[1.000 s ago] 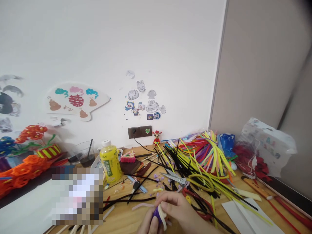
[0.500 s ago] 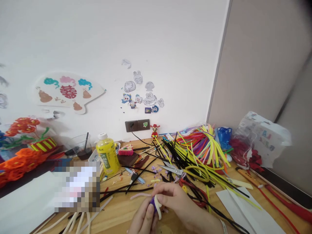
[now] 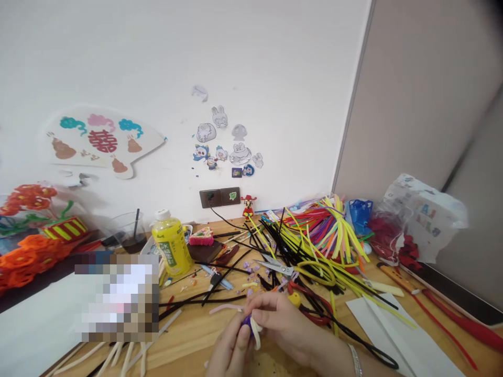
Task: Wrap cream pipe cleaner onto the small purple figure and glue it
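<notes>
At the bottom centre my left hand (image 3: 231, 344) pinches a small purple fuzzy piece (image 3: 246, 320), thumb on its near side. My right hand (image 3: 281, 320) closes its thumb and fingers on a bent cream-white pipe cleaner (image 3: 255, 335) lying against that purple piece. Both hands meet here, and the fingers hide most of the work. A pale pink pipe cleaner (image 3: 225, 309) sticks out to the left behind the left hand. Just beyond the right hand lie scissors (image 3: 285, 268) with their blades apart, beside a yellow pipe cleaner loop.
Piled pipe cleaners (image 3: 314, 230) in many colours fill the back right. A yellow drink bottle (image 3: 172, 245) and a plastic cup (image 3: 131, 235) stand at the left. White paper (image 3: 387, 335) and red-handled pliers (image 3: 459, 319) lie on the right. Orange flowers (image 3: 29, 251) sit far left.
Both hands stay together on the purple and white pieces, with small finger shifts. The whole view has moved slightly, so the wall and table things appear a little higher and further left.
</notes>
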A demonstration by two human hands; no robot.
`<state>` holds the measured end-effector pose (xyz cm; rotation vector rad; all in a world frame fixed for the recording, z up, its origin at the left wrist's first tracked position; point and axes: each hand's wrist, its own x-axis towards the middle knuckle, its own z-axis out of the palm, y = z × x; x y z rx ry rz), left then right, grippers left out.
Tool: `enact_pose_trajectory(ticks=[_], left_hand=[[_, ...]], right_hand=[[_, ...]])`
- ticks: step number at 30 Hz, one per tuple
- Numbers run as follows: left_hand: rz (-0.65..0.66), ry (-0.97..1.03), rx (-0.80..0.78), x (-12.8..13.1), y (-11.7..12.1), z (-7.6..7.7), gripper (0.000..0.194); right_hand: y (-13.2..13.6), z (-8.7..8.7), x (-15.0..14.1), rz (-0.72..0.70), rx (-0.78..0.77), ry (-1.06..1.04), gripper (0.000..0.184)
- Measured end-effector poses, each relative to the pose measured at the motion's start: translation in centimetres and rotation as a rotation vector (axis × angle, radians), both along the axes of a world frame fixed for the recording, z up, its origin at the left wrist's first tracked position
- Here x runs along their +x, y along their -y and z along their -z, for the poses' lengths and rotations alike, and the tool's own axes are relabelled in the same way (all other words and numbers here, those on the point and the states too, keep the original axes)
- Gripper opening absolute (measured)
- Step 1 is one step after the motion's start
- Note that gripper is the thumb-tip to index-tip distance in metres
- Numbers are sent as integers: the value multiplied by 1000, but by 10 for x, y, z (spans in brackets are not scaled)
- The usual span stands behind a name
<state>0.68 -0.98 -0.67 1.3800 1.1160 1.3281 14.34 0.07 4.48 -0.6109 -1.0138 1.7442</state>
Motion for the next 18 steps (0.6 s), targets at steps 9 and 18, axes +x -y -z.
enact_pose_trajectory(ticks=[9,18], left_hand=[[-72,-168,57,-8,0,-29,35],[-65,-112,137,-7,1,-30,28]], right_hand=[[-2,-4,7,319,479,425,26],[6,-4,0,451,598,579,13]])
